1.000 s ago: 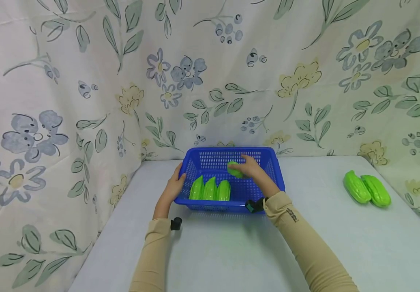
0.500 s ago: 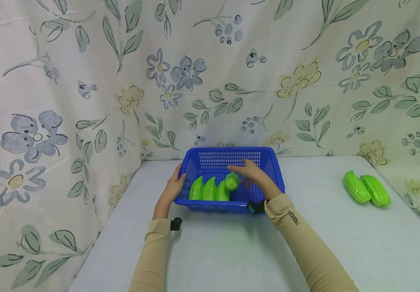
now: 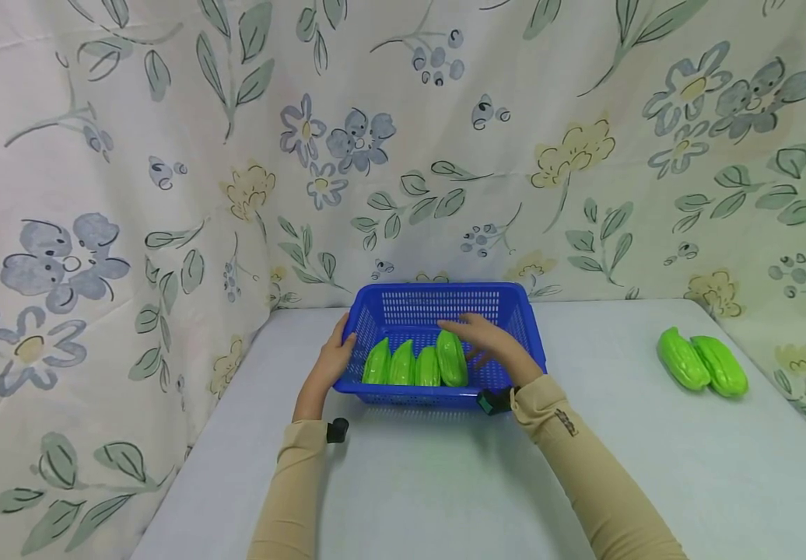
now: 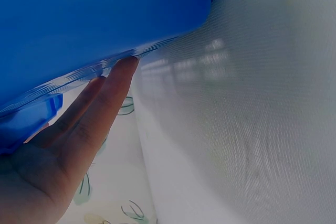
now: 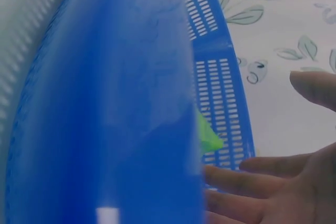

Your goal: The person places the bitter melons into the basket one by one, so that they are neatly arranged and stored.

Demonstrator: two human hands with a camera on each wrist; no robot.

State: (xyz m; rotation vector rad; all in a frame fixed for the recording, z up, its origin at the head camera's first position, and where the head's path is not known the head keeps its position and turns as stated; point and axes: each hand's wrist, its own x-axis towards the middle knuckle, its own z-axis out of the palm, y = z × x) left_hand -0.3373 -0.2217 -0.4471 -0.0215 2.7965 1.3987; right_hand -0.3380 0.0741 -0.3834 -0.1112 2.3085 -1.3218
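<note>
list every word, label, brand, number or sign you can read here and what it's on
No readable text.
Right sleeve: a dark mark, too small and blurred to read or to tell if it is lettering.
Blue basket, green pieces, patterned cloth: no lettering visible.

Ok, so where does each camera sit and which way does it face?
Head: on the person's head, facing forward and down at the blue basket; left hand, right hand and tan sleeves show.
Left wrist: on that wrist, facing the basket's outside; part of the left hand shows.
Right wrist: on that wrist, facing across the basket; part of the right hand shows.
Shared: head and right wrist both show floral cloth and green inside the basket.
</note>
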